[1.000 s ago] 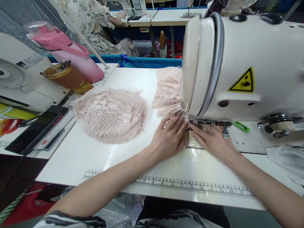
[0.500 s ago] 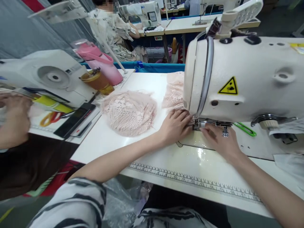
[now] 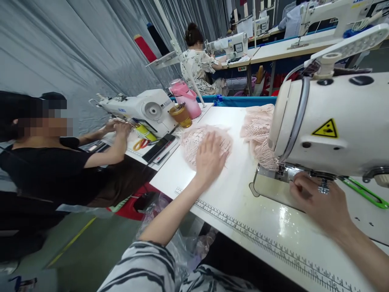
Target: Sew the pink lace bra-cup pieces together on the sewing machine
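My left hand (image 3: 210,160) lies with fingers stretched out on a round pile of pale pink lace pieces (image 3: 190,147) on the white table. To the right, more pink lace fabric (image 3: 259,129) is bunched behind and beside the head of the sewing machine (image 3: 358,105), running up to the presser foot (image 3: 281,168). My right hand (image 3: 323,202) is at the front of the needle area, its thumb and fingers curled together. Machine parts cover some of its fingers, and whatever they may pinch is hidden.
A printed ruler (image 3: 261,239) runs along the table's front edge. Green thread snips (image 3: 364,192) lie right of the needle. To the left are a phone-like black slab (image 3: 159,148), orange-handled scissors (image 3: 141,144), a brown cup (image 3: 181,115), a pink bottle (image 3: 188,99) and a co-worker (image 3: 45,170) sewing.
My left hand has moved left from the presser foot onto the lace pile. My right hand stays by the needle. The view has swung left, bringing the co-worker into sight.
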### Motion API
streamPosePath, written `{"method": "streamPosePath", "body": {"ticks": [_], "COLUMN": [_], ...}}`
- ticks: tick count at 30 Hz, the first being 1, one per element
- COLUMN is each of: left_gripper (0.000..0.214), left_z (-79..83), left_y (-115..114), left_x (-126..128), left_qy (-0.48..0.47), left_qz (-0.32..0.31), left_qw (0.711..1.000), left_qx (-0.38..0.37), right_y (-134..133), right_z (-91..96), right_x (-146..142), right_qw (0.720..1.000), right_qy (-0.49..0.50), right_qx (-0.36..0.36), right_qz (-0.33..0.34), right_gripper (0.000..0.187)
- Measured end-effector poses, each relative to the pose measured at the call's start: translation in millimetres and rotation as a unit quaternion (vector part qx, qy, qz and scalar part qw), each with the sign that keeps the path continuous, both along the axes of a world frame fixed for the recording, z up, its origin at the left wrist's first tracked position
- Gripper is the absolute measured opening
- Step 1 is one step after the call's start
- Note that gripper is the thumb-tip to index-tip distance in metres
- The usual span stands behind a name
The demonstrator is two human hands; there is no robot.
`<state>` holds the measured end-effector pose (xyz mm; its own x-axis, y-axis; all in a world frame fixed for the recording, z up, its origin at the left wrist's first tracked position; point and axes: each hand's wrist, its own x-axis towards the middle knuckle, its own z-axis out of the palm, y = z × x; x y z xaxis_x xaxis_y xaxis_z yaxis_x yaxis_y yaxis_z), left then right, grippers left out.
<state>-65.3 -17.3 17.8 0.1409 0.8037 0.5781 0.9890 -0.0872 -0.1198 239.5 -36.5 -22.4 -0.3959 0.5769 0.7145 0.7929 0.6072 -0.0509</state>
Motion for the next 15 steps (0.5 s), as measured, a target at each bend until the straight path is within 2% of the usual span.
{"method": "streamPosePath", "body": {"ticks": [3,6,12,15], "left_gripper": [0.033,0.016,0.022,0.014], "left_z": [-3.9,-3.8,2.5,9.7], "left_y": [-3,-2,8,14], "left_x": [-18,-20,-13,-11], "left_qy": [-0.017,-0.029,-0.062,-0.096], "left_qz": [0.038,0.05,0.054,0.063], "left_qw": [0.999,0.998,0.997,0.993], "left_qx": [0.02,0.016,-0.015,-0.023], "right_y": [1,1,0,0], "right_z": [2.6,3.2,3.6,3.7], "right_x": [0,0,0,-1], "right_qw": [1.0,0.998,0.998,0.999], "right_qy": [0.019,0.044,0.041,0.035], "right_qx": [-0.023,-0.041,-0.044,-0.038], "right_qz": [0.005,-0.001,-0.007,-0.01], "right_gripper": [0.02,0.025,0.026,0.025]}}
